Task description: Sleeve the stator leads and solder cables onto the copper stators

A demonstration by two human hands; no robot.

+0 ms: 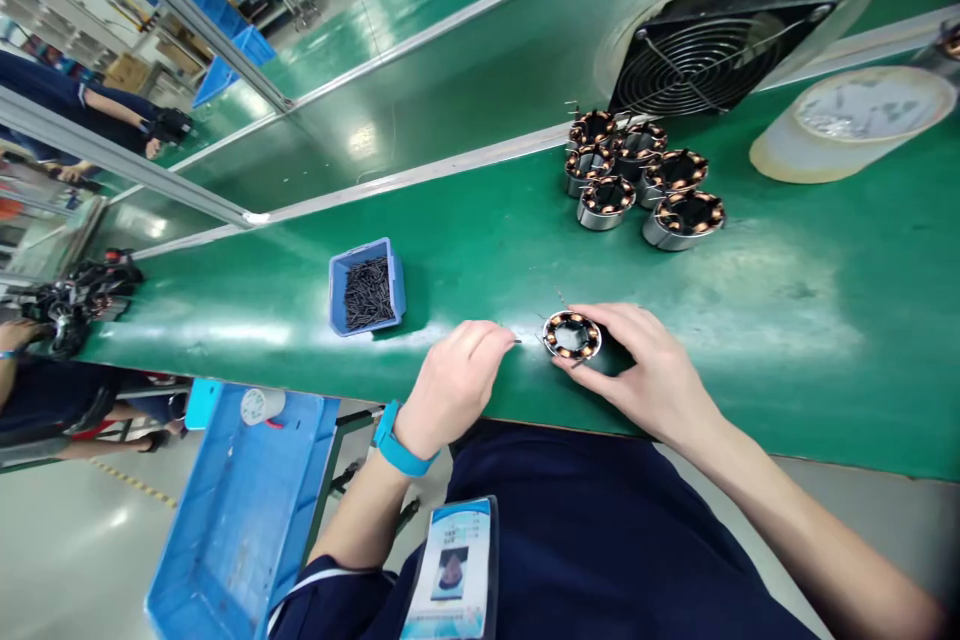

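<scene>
A round motor stator [572,336] with copper windings rests on the green bench [750,320] near its front edge. My right hand [643,370] wraps round its right side and steadies it. My left hand [457,382], wearing a blue wristband, is pinched on a small dark pin whose tip points at the stator's left side. A small blue tray [367,288] of dark pins sits to the left of my left hand.
Several finished stators [645,180] cluster farther back. Behind them stand a black fan [712,50] and a pale round dish [855,120]. A large blue bin [240,510] hangs below the bench at left. Other people work at far left.
</scene>
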